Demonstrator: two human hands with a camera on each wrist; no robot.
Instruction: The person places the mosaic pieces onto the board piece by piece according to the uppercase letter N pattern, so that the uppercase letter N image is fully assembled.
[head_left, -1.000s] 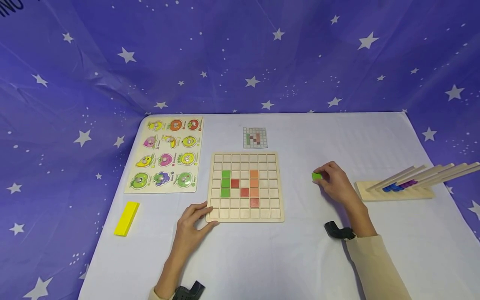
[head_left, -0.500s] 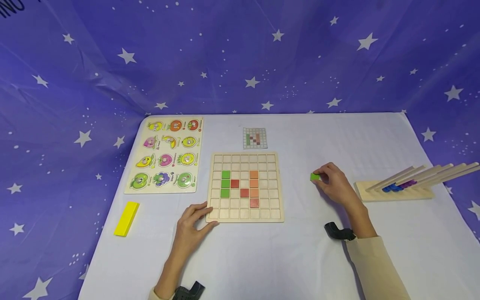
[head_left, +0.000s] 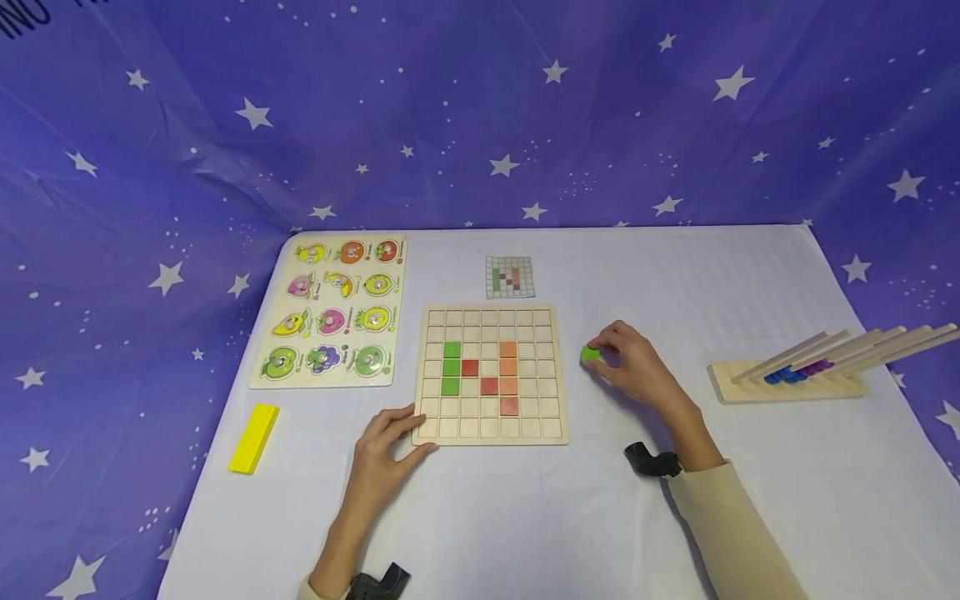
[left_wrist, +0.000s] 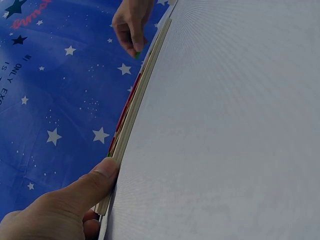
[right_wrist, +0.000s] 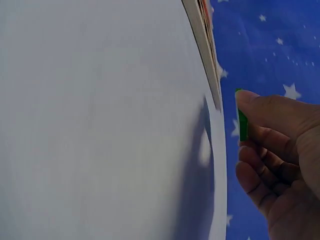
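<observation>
My right hand [head_left: 633,367] pinches a green square tile [head_left: 590,355] between thumb and fingers, just right of the wooden grid board [head_left: 561,425]. In the right wrist view the green tile [right_wrist: 243,125] is seen edge-on, raised off the table. My left hand [head_left: 382,454] holds the board's near left corner, its thumb along the front edge and fingers at the left side. On the board sit a column of green tiles [head_left: 452,366], a column of orange tiles [head_left: 508,367] and red tiles [head_left: 489,386] running diagonally.
A small pattern card [head_left: 511,277] lies behind the board. To the left are a fruit knob puzzle [head_left: 348,333] and a yellow block [head_left: 253,438]. A wooden peg stand [head_left: 787,385] with blue and purple beads stands at the right.
My right hand has moved left with the green tile, closer to the board. My left hand and the board have stayed in place.
</observation>
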